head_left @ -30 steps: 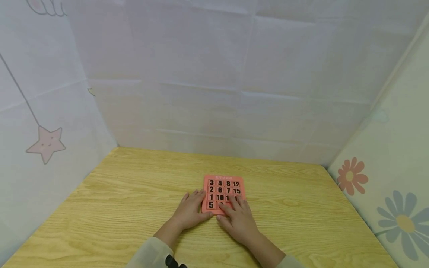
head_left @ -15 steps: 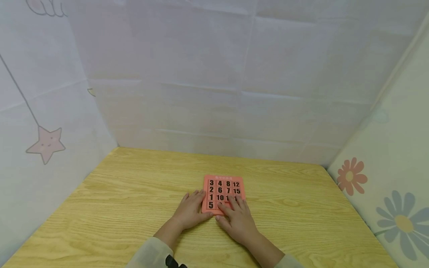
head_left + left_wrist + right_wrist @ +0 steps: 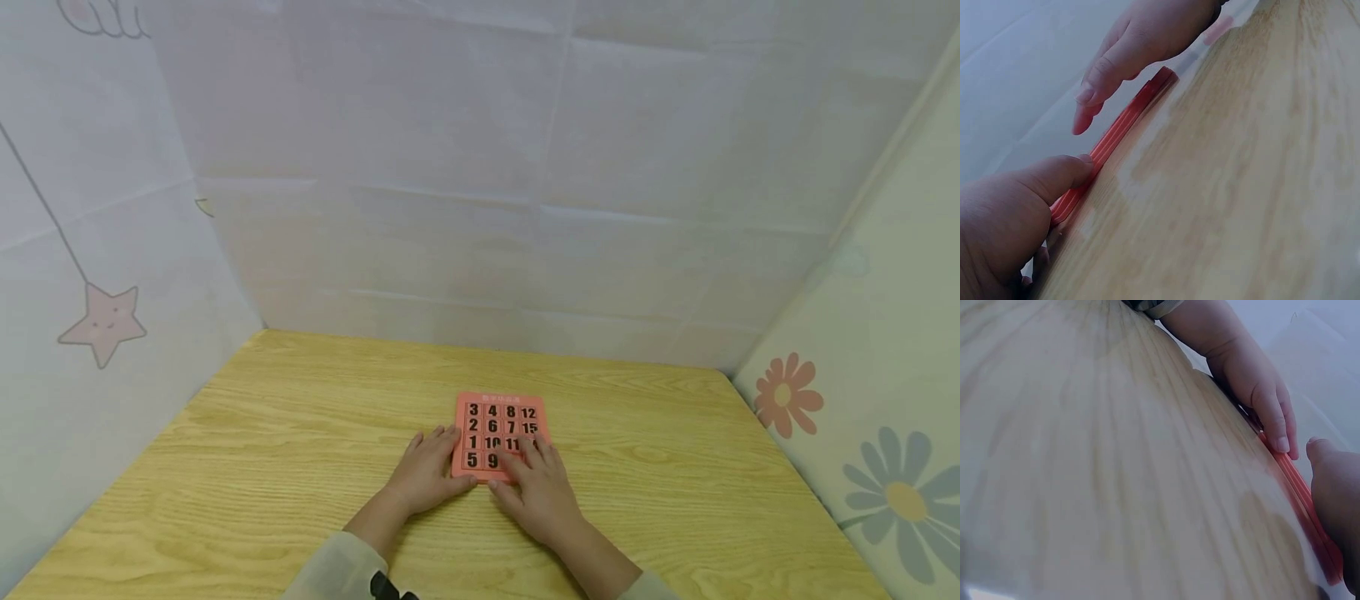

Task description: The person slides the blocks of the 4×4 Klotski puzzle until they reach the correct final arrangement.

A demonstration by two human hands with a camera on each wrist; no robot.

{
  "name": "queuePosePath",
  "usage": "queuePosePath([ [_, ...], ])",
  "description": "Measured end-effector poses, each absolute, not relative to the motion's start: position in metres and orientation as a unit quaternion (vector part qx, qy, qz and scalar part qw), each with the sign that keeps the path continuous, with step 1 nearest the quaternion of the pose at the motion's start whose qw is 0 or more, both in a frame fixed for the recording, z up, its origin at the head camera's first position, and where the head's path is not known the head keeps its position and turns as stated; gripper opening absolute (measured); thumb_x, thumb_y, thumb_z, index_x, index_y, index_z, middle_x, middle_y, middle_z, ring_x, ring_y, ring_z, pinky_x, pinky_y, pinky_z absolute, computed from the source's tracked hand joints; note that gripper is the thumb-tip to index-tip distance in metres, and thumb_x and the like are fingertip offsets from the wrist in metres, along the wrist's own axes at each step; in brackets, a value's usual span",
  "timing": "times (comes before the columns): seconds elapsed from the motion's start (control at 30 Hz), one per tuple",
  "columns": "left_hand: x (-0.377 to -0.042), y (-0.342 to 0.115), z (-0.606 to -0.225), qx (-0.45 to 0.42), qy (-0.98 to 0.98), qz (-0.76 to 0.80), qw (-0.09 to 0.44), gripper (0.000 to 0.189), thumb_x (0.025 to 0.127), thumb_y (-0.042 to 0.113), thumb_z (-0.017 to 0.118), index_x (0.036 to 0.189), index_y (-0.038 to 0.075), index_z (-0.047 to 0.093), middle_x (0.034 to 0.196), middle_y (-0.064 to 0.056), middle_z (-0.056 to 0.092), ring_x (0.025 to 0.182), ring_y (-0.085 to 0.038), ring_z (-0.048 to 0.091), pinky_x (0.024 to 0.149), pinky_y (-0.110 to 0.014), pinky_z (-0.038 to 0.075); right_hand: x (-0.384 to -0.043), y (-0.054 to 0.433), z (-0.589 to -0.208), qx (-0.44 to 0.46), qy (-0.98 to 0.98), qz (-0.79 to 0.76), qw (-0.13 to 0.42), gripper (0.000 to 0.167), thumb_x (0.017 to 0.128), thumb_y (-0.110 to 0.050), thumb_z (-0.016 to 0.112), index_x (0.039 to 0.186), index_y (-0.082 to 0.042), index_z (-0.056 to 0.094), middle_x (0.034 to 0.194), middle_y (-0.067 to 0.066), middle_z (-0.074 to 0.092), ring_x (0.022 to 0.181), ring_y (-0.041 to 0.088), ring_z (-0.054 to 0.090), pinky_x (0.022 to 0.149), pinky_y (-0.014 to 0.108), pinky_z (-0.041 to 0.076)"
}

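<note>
A pink number slide puzzle (image 3: 462,454) lies flat on the wooden table, its tiles bearing black numerals. Rows reading 3 4 8 12 and 2 6 7 15 show at the top; 5 and 9 show at lower left. My left hand (image 3: 423,477) holds the puzzle's lower left corner, fingers along the left side and thumb (image 3: 1072,167) against the front edge. Over the lower right part hovers my right hand (image 3: 542,496), fingers spread and loosely bent above the tiles. It hides the tiles at lower right. In the left wrist view, its fingertips (image 3: 1085,94) stand a little above the board.
The light wooden table (image 3: 300,417) reaches back to a pale cloth wall (image 3: 480,250). More cloth closes off both sides, with a star print (image 3: 103,323) on the left and flower prints (image 3: 906,500) on the right.
My right hand has lifted slightly and shifted a little to the right, uncovering the 9 and 11 tiles. My left hand and the puzzle board have stayed in place.
</note>
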State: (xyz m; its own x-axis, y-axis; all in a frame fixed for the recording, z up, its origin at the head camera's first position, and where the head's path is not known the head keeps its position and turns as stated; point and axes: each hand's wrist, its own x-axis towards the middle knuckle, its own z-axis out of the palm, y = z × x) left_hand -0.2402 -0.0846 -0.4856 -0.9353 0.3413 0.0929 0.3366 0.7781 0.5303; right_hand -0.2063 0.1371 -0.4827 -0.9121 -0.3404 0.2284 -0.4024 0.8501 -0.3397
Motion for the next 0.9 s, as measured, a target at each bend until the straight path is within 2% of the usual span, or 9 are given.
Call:
queuePosePath([
  [0.3, -0.239, -0.085, -0.485, 0.177, 0.942, 0.286, 0.006, 0.086, 0.084, 0.051, 0.070, 0.148, 0.001, 0.041, 0.153, -0.015, 0.043, 0.146, -0.035, 0.032, 0.123, -0.056, 0.016, -0.205, 0.157, -0.484, 0.162, -0.962, 0.194, 0.103, 0.055, 0.096, -0.052, 0.051, 0.138, -0.019, 0.057, 0.153, 0.019, 0.040, 0.147, 0.044, 0.024, 0.119, 0.062, 0.019],
  [0.5, -0.240, -0.085, -0.485, 0.175, 0.941, 0.291, 0.005, 0.085, 0.084, 0.051, 0.070, 0.148, 0.001, 0.041, 0.153, -0.015, 0.043, 0.146, -0.035, 0.032, 0.122, -0.057, 0.016, -0.204, 0.168, -0.485, 0.145, -0.967, 0.184, 0.099, 0.055, 0.096, -0.054, 0.049, 0.139, -0.021, 0.057, 0.155, 0.017, 0.039, 0.147, 0.043, 0.024, 0.121, 0.060, 0.017],
  [0.9, -0.240, -0.085, -0.487, 0.177, 0.940, 0.291, 0.004, 0.087, 0.084, 0.053, 0.069, 0.148, 0.002, 0.041, 0.153, -0.015, 0.042, 0.147, -0.035, 0.031, 0.122, -0.057, 0.015, -0.203, 0.176, -0.488, 0.142, -0.968, 0.179, 0.107, 0.052, 0.097, -0.055, 0.049, 0.134, -0.021, 0.062, 0.153, 0.018, 0.041, 0.147, 0.043, 0.025, 0.119, 0.063, 0.019],
])
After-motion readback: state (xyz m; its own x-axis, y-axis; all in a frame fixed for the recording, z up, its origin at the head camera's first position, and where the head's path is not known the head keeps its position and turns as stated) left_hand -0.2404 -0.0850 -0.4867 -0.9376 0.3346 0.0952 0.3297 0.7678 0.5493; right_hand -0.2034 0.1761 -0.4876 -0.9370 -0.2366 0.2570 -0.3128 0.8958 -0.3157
